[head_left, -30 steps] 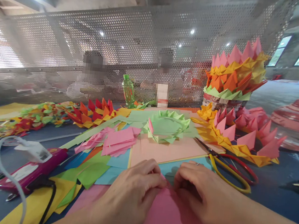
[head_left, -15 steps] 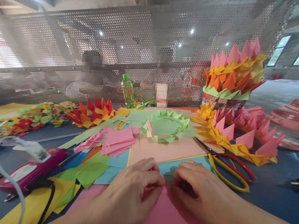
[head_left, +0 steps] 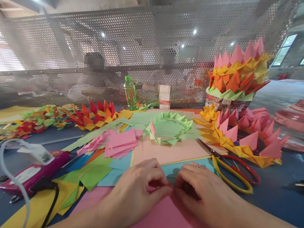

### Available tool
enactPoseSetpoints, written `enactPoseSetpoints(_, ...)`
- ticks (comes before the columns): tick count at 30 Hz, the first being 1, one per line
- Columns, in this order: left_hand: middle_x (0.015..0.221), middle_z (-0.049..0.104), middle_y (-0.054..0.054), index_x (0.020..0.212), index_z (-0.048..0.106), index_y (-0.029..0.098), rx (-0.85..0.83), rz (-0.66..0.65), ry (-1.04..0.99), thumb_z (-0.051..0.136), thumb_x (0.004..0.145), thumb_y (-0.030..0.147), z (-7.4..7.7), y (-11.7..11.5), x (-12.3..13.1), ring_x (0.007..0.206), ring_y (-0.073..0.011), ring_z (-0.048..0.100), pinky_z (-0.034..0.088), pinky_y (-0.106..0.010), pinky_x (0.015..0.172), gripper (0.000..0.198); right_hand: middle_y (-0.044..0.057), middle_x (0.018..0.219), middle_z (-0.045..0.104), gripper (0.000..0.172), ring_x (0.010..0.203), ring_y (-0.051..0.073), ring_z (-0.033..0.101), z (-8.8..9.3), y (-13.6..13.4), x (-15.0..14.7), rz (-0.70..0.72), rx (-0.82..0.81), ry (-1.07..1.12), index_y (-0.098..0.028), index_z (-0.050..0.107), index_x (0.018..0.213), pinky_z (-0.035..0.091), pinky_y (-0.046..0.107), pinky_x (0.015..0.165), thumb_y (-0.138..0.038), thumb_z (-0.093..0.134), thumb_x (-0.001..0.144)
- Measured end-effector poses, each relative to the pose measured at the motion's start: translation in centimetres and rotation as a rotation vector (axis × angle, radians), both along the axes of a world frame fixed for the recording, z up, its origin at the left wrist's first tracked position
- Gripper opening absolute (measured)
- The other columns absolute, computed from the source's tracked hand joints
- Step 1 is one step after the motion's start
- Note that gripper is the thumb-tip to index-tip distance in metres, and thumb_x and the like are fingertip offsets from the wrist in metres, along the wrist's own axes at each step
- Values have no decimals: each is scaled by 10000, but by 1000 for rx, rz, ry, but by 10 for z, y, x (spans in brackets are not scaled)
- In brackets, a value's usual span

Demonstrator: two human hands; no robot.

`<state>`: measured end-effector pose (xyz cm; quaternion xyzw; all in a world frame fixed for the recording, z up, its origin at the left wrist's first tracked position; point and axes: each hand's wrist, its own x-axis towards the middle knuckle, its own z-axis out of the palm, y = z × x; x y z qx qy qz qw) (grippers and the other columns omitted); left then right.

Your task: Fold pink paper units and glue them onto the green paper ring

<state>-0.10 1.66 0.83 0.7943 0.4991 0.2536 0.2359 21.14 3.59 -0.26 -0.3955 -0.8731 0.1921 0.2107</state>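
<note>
My left hand (head_left: 142, 192) and my right hand (head_left: 200, 191) meet fingertip to fingertip, thumbs and forefingers pinched together. Between them is a small piece of pink paper, mostly covered by the fingers. A ring shows on my right hand. Beneath both lies a large pink sheet (head_left: 154, 219). Just beyond the hands, a peach sheet (head_left: 164, 149) carries part of a ring of folded green paper (head_left: 170, 128), which has one pink piece at its left side. To the right rest scissors (head_left: 233, 169) with one red and one yellow handle.
Left are stacked pink squares (head_left: 121, 143), a purple power strip (head_left: 34, 170) with cables, and piled small folded pieces. Pink-and-yellow folded strips (head_left: 247, 138) lie right, before a tall tiered paper piece (head_left: 235, 72). A green bottle (head_left: 129, 93) stands near the perforated screen (head_left: 149, 37).
My left hand's fingertips have shifted slightly right, closer against my right hand. The right hand stays almost where it was.
</note>
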Motion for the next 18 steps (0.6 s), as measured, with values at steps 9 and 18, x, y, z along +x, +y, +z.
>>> enactPoseSetpoints(9,750,569,29,694,641,208,56,39,33,704,851,187,-4,1,5,742,-129,556,354,-251,649,170,-30,754,580,112,697,154,497,1,-1,1,-29,-25,17,-212,531,814,318,281,655,-182,617,877)
enactPoseSetpoints(18,774,546,27,702,589,196,66,-3,80,672,904,214,0,1,7,766,-136,531,335,-260,657,220,-16,883,614,223,802,165,536,7,1,8,14,-159,93,-223,522,912,368,269,689,-39,582,801)
